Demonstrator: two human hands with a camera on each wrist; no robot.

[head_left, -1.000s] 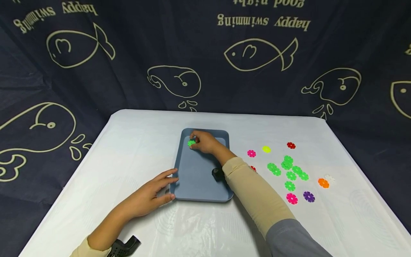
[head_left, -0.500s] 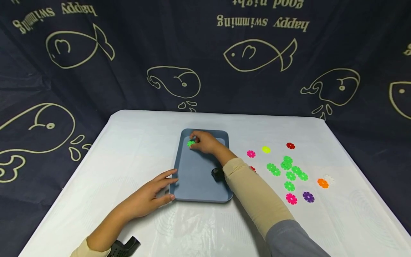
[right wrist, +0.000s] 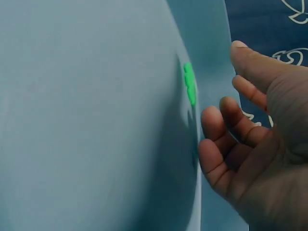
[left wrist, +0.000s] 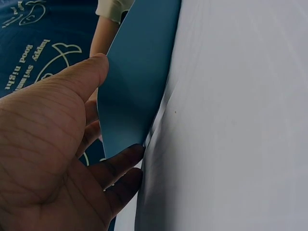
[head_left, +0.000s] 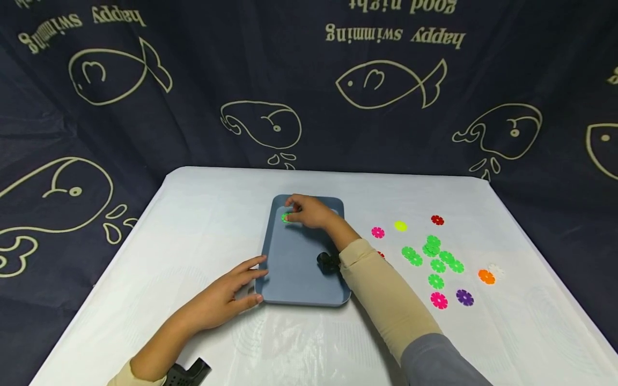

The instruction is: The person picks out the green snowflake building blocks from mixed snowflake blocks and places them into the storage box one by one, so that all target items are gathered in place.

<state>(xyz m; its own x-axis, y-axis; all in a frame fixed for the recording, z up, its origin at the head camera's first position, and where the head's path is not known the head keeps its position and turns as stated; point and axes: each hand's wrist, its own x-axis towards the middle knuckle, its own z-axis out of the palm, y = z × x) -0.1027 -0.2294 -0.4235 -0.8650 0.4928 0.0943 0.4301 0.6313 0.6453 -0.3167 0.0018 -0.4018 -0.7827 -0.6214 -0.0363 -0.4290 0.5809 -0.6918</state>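
A green notched plastic disc (head_left: pixel 284 217) lies flat near the far left corner of the blue-grey tray (head_left: pixel 299 273). My right hand (head_left: pixel 310 212) hovers just above it, and in the right wrist view the fingertips (right wrist: pixel 211 120) stand apart from the green disc (right wrist: pixel 190 84), thumb and fingers spread with nothing between them. At the tray's near left side, my left hand (head_left: pixel 219 297) touches the rim with loosely spread fingers. The left wrist view shows its thumb (left wrist: pixel 98 67) on the upper edge and two fingertips low by the outer wall.
Right of the tray, loose green discs (head_left: pixel 436 265) lie partly overlapping on the white table (head_left: pixel 203 214). Around them are pink (head_left: pixel 378 232), yellow (head_left: pixel 401 226), red (head_left: pixel 437 220), orange (head_left: pixel 486 276), white and purple (head_left: pixel 465 297) discs. A dark printed cloth (head_left: pixel 309 80) hangs behind.
My right fingers have let go of the green disc, which now lies in the tray, and have spread and lifted slightly. The left hand stays in place.
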